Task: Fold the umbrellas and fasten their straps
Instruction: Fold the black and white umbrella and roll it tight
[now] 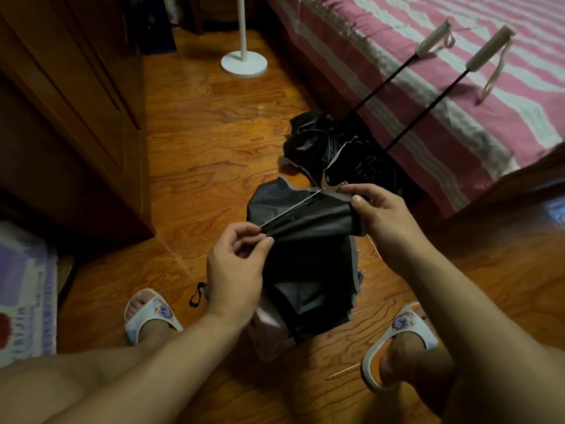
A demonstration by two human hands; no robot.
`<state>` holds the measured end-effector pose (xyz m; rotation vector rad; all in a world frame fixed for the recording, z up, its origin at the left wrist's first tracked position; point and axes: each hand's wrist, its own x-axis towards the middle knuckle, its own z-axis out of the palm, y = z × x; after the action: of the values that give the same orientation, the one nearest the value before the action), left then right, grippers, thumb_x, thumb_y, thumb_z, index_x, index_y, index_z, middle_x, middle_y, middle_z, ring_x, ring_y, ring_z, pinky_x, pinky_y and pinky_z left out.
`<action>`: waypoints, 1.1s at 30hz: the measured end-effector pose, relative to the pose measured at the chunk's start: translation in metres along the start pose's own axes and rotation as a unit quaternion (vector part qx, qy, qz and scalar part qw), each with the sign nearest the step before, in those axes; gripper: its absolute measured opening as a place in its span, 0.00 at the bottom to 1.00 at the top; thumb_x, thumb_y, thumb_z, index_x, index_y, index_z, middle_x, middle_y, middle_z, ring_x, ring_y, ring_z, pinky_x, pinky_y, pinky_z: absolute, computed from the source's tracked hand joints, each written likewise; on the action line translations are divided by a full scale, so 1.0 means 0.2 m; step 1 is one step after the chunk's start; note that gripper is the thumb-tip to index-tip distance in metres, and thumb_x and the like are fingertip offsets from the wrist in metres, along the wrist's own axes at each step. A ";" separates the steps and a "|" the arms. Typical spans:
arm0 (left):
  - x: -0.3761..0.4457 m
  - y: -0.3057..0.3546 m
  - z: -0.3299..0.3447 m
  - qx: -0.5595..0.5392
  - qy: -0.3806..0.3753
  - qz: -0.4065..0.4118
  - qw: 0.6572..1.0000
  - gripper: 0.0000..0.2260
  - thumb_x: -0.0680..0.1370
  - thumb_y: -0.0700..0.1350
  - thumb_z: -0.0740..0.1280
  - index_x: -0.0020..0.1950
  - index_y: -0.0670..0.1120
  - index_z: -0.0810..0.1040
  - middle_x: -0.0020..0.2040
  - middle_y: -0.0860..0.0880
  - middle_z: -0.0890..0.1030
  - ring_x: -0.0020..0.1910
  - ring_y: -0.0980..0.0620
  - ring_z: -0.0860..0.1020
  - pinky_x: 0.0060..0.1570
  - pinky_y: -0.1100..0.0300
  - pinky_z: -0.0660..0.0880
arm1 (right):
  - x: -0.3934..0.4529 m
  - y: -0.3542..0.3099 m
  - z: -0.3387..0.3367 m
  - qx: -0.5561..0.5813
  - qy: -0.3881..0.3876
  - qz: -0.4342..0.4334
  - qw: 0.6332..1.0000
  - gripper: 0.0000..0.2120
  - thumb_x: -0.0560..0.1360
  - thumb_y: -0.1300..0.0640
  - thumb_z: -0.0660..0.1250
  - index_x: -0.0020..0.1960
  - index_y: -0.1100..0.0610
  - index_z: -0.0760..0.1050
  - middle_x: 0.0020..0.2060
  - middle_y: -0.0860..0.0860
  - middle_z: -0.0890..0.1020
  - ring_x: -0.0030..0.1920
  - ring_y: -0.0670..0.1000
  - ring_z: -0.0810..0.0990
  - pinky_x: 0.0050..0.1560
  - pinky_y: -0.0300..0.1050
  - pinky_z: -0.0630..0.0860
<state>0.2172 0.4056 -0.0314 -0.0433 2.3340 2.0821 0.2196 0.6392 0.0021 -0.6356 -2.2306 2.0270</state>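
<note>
left hand (234, 264) thumb and forefinger pinch black umbrella canopy (308, 240) fold | right hand (379, 215) grips canopy's far end by metal rib (293, 209) | canopy held above wooden floor (198, 154), between slippers (149, 313) | two more umbrellas (333, 142) beyond, against bed (428, 96)

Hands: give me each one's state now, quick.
Left hand: pinching a fold of the umbrella canopy.
Right hand: gripping the canopy's edge, fingers curled round it.
</note>
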 end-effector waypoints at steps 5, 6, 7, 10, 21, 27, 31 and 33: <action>-0.03 -0.04 -0.02 0.015 -0.042 -0.007 0.999 0.13 0.77 0.40 0.74 0.56 0.55 0.80 0.53 0.52 0.82 0.53 0.57 0.81 0.58 0.58 0.79 | 0.01 0.00 0.02 -0.008 -0.005 -0.008 1.000 0.12 0.85 0.59 0.60 0.58 0.52 0.83 0.52 0.52 0.86 0.53 0.49 0.85 0.48 0.41 0.81; -0.02 -0.04 -0.01 -0.011 -0.064 -0.048 0.997 0.15 0.77 0.41 0.74 0.60 0.56 0.79 0.56 0.49 0.82 0.56 0.56 0.81 0.61 0.55 0.79 | 0.01 0.01 0.02 -0.007 -0.008 -0.011 1.000 0.12 0.85 0.59 0.60 0.58 0.53 0.83 0.52 0.52 0.86 0.53 0.49 0.85 0.49 0.41 0.81; -0.01 -0.04 -0.01 -0.041 -0.090 -0.089 0.991 0.18 0.78 0.41 0.73 0.64 0.57 0.77 0.59 0.46 0.82 0.58 0.55 0.82 0.64 0.53 0.78 | 0.01 0.01 0.03 -0.007 -0.011 -0.012 1.000 0.12 0.85 0.59 0.60 0.58 0.53 0.83 0.52 0.52 0.86 0.53 0.49 0.85 0.49 0.41 0.81; 0.01 -0.03 0.00 -0.116 -0.110 -0.155 0.975 0.20 0.78 0.37 0.71 0.65 0.56 0.80 0.63 0.44 0.81 0.61 0.52 0.81 0.65 0.51 0.77 | 0.01 0.01 0.02 -0.010 0.002 -0.004 1.000 0.11 0.85 0.59 0.61 0.58 0.54 0.83 0.53 0.53 0.86 0.55 0.52 0.85 0.51 0.46 0.81; 0.00 -0.04 0.01 -0.141 -0.075 -0.198 0.967 0.13 0.82 0.43 0.66 0.66 0.53 0.78 0.46 0.57 0.86 0.52 0.54 0.81 0.48 0.62 0.74 | -0.02 -0.08 0.03 -0.049 0.013 -0.042 0.998 0.10 0.84 0.58 0.62 0.57 0.54 0.82 0.50 0.53 0.85 0.54 0.55 0.85 0.57 0.59 0.82; 0.08 -0.01 0.02 -0.268 -0.025 -0.328 0.906 0.10 0.78 0.36 0.70 0.56 0.49 0.82 0.41 0.53 0.83 0.40 0.56 0.77 0.43 0.61 0.72 | -0.01 -0.08 0.06 -0.055 0.011 -0.043 0.997 0.09 0.84 0.58 0.63 0.56 0.53 0.83 0.49 0.50 0.85 0.53 0.51 0.85 0.57 0.57 0.83; 0.02 -0.01 0.03 -0.304 0.016 -0.325 0.895 0.12 0.77 0.34 0.71 0.56 0.47 0.79 0.44 0.49 0.81 0.39 0.55 0.76 0.44 0.61 0.74 | -0.01 -0.07 0.06 -0.044 0.050 -0.028 0.997 0.09 0.84 0.57 0.63 0.55 0.51 0.83 0.49 0.54 0.85 0.53 0.60 0.85 0.53 0.69 0.81; -0.01 -0.01 0.02 -0.285 0.022 -0.303 0.909 0.11 0.77 0.34 0.72 0.54 0.47 0.79 0.45 0.48 0.81 0.41 0.55 0.77 0.44 0.62 0.74 | 0.00 -0.07 0.06 -0.038 0.058 -0.024 0.997 0.09 0.84 0.56 0.64 0.54 0.50 0.83 0.50 0.56 0.85 0.53 0.64 0.84 0.52 0.73 0.79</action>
<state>0.2198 0.4104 -0.0335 -0.7175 1.3628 2.2953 0.2129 0.6274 0.0151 -0.6811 -2.2424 1.8432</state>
